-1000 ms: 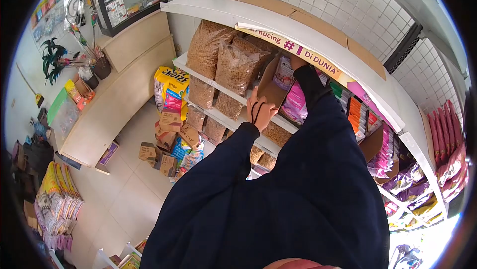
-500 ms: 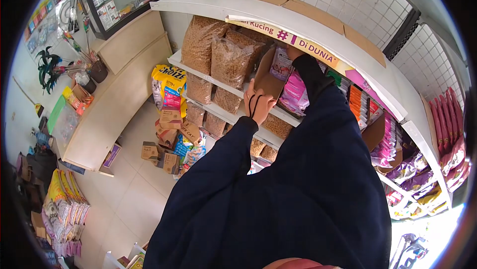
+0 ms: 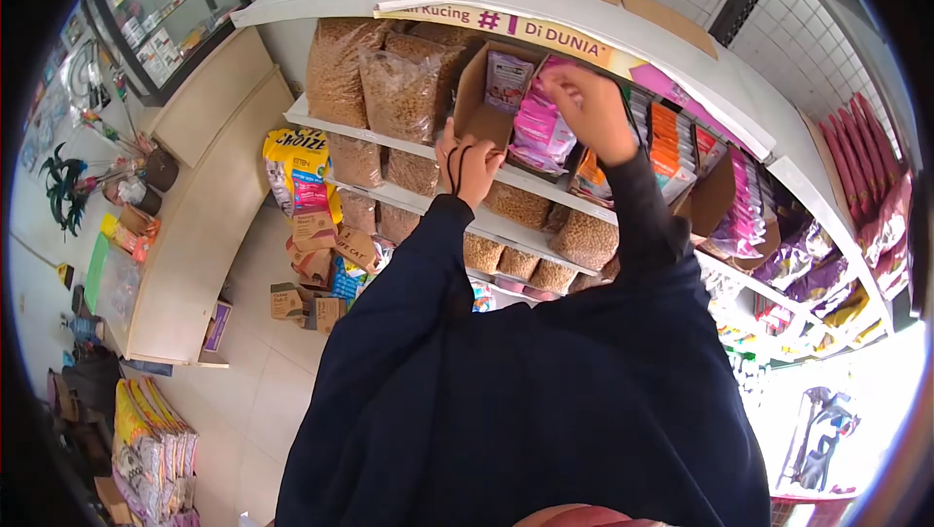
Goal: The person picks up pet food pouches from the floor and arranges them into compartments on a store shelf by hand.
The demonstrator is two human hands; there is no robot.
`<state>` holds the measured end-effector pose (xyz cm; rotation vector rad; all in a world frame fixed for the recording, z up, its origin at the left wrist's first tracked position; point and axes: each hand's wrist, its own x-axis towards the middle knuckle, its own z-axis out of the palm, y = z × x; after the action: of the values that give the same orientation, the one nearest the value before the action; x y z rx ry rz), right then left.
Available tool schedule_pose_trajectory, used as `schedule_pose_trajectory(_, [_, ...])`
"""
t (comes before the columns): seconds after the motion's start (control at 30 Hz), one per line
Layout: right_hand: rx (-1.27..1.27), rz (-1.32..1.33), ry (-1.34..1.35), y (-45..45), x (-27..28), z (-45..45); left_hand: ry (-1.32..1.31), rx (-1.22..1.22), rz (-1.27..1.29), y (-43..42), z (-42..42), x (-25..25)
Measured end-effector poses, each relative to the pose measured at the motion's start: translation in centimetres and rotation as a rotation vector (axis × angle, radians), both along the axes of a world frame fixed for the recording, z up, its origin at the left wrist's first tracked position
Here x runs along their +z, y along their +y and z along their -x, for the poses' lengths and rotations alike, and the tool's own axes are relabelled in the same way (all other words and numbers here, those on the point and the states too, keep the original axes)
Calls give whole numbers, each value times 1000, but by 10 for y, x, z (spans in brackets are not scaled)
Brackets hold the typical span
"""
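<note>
An opened cardboard box (image 3: pixel 471 99) stands tilted on the upper shelf, with a grey-purple pouch (image 3: pixel 508 79) at its back. My left hand (image 3: pixel 472 169), a black band round it, grips the front edge of this box, one finger stretched along its side. Beside the box are bright pink pouches (image 3: pixel 538 133). My right hand (image 3: pixel 592 113) is raised in front of their upper part, its fingers loosely bent and slightly apart. Nothing shows in it, and whether it touches a pouch I cannot tell.
Clear bags of brown kibble (image 3: pixel 401 94) fill the shelf to the left. Orange packs (image 3: pixel 671 143) and another box (image 3: pixel 708 196) stand to the right. A printed strip (image 3: pixel 506 26) runs along the shelf top. Small cartons (image 3: pixel 311 264) lie on the floor beside a yellow bag (image 3: pixel 297 172).
My right hand has come out from deep in the shelf to the front of the pink pouches. My left hand stays on the box edge. The view has shifted, showing more to the right.
</note>
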<state>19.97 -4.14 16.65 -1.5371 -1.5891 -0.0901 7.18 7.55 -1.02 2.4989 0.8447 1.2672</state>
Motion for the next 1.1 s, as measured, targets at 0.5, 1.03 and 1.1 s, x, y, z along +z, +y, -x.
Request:
schedule_pose_trajectory(0.5, [-156,-15,253,-87,-155,31,-181,-377,-137,-62,0,25])
schedule_pose_trajectory(1.03, [-298,-50,-16,-54,-169,18,-337,-362,29,-37,-16,27])
schedule_pose_trajectory(1.1, [-324,-76,-81,-54,-170,19,-332,-356,29,-37,-16,33])
